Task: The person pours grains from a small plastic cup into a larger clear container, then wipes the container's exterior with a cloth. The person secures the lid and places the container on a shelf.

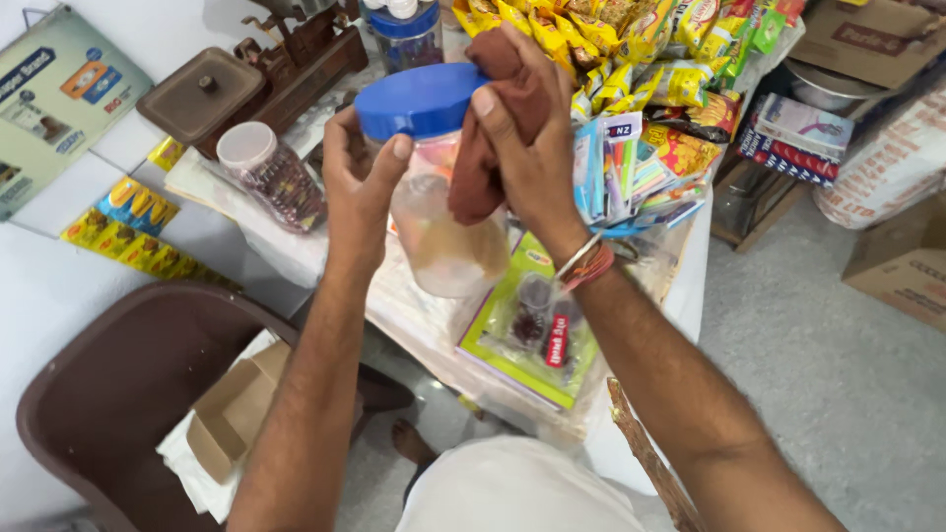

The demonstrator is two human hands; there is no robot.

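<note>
A clear plastic jar with a blue screw lid (pixel 434 187), seemingly empty, is held above the worktop (pixel 414 315). The left hand (pixel 360 182) is clamped around its side; the right hand (pixel 527 148) presses a reddish-brown cloth (pixel 493 128) against it. A second, white-lidded jar (pixel 271 172) of dark contents lies nearby, hard to identify.

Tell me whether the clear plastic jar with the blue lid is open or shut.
Shut: the blue screw lid sits flat on the clear plastic jar, which the left hand grips near its neck.
</note>
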